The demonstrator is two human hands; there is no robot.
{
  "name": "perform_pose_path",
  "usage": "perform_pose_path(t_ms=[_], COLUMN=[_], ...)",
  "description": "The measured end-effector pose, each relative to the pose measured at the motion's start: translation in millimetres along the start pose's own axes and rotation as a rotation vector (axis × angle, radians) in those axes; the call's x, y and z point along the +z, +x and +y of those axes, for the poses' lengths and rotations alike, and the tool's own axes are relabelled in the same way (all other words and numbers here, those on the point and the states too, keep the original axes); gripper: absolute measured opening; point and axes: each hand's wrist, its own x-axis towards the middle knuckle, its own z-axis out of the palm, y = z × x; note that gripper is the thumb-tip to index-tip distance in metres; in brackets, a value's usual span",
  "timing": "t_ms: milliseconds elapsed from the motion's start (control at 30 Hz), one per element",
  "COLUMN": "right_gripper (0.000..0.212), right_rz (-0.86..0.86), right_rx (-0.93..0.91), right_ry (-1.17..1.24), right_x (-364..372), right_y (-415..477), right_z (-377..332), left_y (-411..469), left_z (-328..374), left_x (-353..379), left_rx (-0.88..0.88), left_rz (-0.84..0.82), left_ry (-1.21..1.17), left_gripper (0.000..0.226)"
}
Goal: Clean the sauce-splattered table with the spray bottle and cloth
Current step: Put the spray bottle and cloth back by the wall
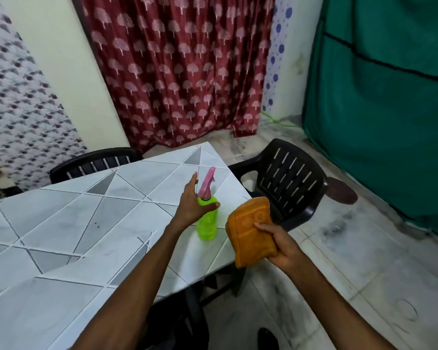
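A green spray bottle (208, 224) with a pink trigger head stands upright near the right edge of the white and grey patterned table (61, 236). My left hand (192, 204) is spread open right beside the bottle's neck, thumb across its front, fingers not closed around it. My right hand (280, 245) holds a folded orange cloth (249, 229) just off the table's right edge, in the air. A few small dark specks (96, 225) mark the tabletop left of the bottle.
A black plastic chair (288, 183) stands at the table's right corner, another black chair (94, 162) behind the far edge. A red patterned curtain (177, 66) and a green cloth-covered cabinet (379, 97) stand beyond. The floor to the right is tiled.
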Motion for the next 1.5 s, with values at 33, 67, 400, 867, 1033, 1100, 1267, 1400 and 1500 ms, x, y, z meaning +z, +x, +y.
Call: perform_pose_path(t_ms=[33,67,400,867,1033,1100,1267,1400,1500], right_gripper=[0.039,0.039,0.103,0.049,0.049,0.043,0.039,0.045,0.039], right_rz=[-0.019,-0.036,-0.245,-0.576,-0.713,-0.78,-0.885,-0.955,-1.006], right_rx=[0.016,0.036,0.189,0.495,0.569,0.603,0.631,0.657,0.674], right_ry=[-0.016,-0.04,-0.202,-0.513,-0.632,-0.642,-0.709,-0.767,-0.794], right_x=[-1.4,-2.9,-23.7,69.7,118.9,134.9,182.7,222.1,250.2], right_y=[12.9,24.3,128.1,131.4,62.8,33.5,-48.0,-107.8,-153.8], right_z=[-7.7,-15.5,-85.9,-38.6,29.3,60.8,147.8,217.8,264.6], left_y=[8.7,15.6,31.6,-114.4,-226.6,-273.1,-398.0,-500.2,-570.9], left_z=[-0.2,1.6,23.3,45.3,46.7,44.2,33.0,12.9,1.5], left_x=[4.0,7.2,41.0,3.8,-36.5,-52.0,-91.1,-125.3,-148.9], left_rx=[0.005,0.013,0.128,-0.183,-0.173,-0.175,-0.196,-0.21,-0.22], left_rz=[0.022,0.043,0.237,1.031,1.265,1.359,1.489,1.572,1.643], left_ry=[0.045,0.077,0.122,-0.242,-0.283,-0.286,-0.277,-0.228,-0.21], left_gripper=[0.128,0.122,0.073,0.066,0.067,0.065,0.067,0.06,0.06])
